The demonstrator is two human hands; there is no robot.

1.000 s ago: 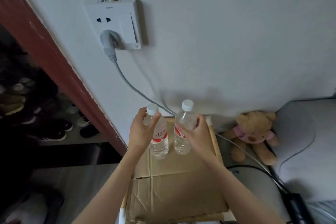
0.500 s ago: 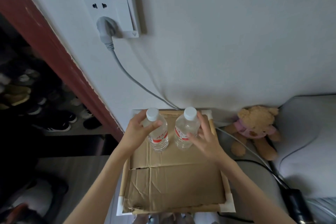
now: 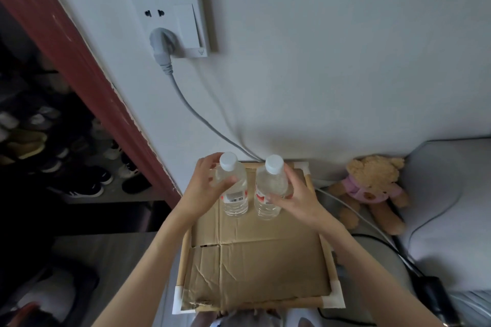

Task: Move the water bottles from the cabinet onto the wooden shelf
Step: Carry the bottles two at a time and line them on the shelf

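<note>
Head view: two clear water bottles with white caps stand upright and side by side, close but apart, at the far end of the wooden shelf (image 3: 279, 302) near the wall, on the cardboard sheet (image 3: 255, 260) that covers its top. The left hand (image 3: 204, 188) has thumb and fingers curled round the upper body of the left bottle (image 3: 236, 202), just under the cap. The right hand (image 3: 297, 199) wraps the right bottle (image 3: 268, 183) from the side, thumb across the front by the red label, fingers behind the shoulder (the grip looks loose). A grey cable (image 3: 202, 119) runs from the wall socket (image 3: 172, 18) down behind the shelf. A teddy bear (image 3: 372, 188) sits to the right; shoes (image 3: 79, 183) lie in the dark at left
</note>
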